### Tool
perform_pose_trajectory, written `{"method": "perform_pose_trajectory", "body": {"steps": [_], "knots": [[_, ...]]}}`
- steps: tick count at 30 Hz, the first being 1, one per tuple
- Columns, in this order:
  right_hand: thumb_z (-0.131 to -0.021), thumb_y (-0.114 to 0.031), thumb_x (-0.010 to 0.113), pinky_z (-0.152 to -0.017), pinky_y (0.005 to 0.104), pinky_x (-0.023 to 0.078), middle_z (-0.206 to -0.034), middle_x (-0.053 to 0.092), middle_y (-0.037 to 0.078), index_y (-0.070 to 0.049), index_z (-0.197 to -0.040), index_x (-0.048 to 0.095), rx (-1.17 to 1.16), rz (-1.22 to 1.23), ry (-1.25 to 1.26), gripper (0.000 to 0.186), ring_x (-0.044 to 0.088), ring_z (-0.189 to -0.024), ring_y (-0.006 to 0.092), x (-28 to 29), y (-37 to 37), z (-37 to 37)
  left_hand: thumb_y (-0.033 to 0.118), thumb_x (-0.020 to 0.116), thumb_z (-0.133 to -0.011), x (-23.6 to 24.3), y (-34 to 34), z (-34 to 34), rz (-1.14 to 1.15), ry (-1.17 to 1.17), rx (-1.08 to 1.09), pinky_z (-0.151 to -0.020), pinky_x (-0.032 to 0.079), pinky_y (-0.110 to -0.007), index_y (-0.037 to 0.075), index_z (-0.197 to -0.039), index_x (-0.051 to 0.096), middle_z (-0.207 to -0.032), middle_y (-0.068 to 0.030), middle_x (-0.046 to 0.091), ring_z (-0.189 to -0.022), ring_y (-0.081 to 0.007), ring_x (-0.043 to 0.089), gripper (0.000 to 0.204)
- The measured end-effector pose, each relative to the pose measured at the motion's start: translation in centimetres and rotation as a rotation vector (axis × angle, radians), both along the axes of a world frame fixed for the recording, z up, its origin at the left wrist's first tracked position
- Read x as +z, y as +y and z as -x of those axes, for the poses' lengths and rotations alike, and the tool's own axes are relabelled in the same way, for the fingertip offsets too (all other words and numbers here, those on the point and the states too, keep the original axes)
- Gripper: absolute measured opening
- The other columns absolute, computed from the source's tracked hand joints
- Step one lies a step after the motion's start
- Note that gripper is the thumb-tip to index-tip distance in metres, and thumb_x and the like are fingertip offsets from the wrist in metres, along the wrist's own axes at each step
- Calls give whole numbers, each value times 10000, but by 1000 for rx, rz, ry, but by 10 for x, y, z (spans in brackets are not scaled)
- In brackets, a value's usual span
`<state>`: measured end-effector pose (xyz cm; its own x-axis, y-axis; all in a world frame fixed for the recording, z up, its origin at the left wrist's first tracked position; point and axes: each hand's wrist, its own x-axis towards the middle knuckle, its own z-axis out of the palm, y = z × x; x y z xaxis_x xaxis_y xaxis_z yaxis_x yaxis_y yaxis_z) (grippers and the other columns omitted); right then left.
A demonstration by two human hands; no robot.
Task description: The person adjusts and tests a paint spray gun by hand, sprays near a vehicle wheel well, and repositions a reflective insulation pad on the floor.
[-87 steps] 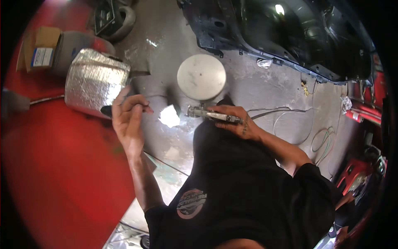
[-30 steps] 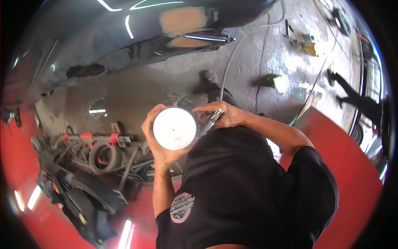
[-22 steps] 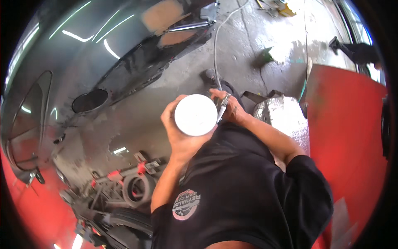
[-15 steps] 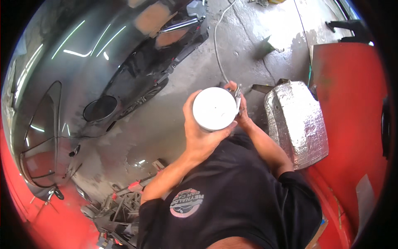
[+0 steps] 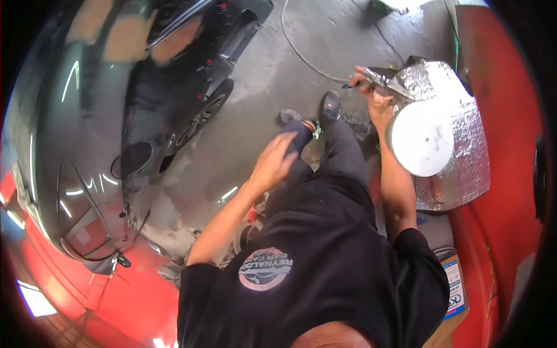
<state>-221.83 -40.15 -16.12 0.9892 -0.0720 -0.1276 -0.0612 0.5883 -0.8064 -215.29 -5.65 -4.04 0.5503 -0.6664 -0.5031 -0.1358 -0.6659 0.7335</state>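
Observation:
In my right hand [image 5: 377, 104] is a metal spray gun [image 5: 387, 84], with my fingers closed round its handle. A round white cup [image 5: 422, 139] tops the gun, its flat lid facing up. A grey hose [image 5: 301, 55] runs across the floor towards my right hand. The gun and cup are over a silver foil-covered panel [image 5: 452, 191] on my right. My left hand [image 5: 275, 159] hangs over my left leg, slightly blurred, fingers stretched out and holding nothing.
A dark car [image 5: 93, 133] with tan sanded patches [image 5: 125, 37] fills the left. A red wall or panel [image 5: 499, 116] rises at the right. A cardboard box [image 5: 449, 325] lies low right. A greenish-white object [image 5: 400, 4] is on the floor at the far edge.
My left hand has let go of the cup and moved down-left. My right hand has carried the spray gun rightward, over the foil panel. The view has shifted too.

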Motion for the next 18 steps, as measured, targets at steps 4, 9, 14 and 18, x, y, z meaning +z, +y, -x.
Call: {"method": "perform_pose_trajectory", "body": {"steps": [4, 9, 14, 18], "knots": [[-988, -614, 456, -899, 378, 511, -1182, 548, 198, 66, -1412, 441, -91, 376, 125, 802, 557, -1086, 318, -15, 6, -17, 161, 696, -913, -81, 99, 74, -410, -113, -492, -1060, 444, -466, 74, -1288, 640, -1250, -151, 662, -1236, -340, 588, 390], [-855, -749, 635, -808, 425, 489, -823, 665, 86, 41, -1269, 654, -164, 244, 134, 892, 633, -825, 229, -33, 2, -29, 105, 638, -968, -44, 109, 66, -272, 488, -115, -875, 497, -370, 24, -1002, 673, -973, -12, 689, -968, -189, 653, 94], [-940, -470, 691, -772, 407, 487, -801, 656, 86, 71, -1238, 649, -241, 197, 317, 619, 616, -733, 209, -40, 41, -55, 133, 629, -1021, -64, 169, 41, -203, 1333, 148, -852, 491, -267, 10, -1005, 660, -973, 11, 653, -970, -91, 598, 128], [-947, -193, 681, -677, 358, 490, -767, 649, 85, 86, -1099, 670, -341, 166, 300, 318, 582, -631, 181, -38, 62, -85, 217, 728, -960, -142, 146, 88, -120, 961, 94, -934, 512, -309, -22, -1143, 667, -1020, -84, 710, -1054, -156, 655, 307]]}}
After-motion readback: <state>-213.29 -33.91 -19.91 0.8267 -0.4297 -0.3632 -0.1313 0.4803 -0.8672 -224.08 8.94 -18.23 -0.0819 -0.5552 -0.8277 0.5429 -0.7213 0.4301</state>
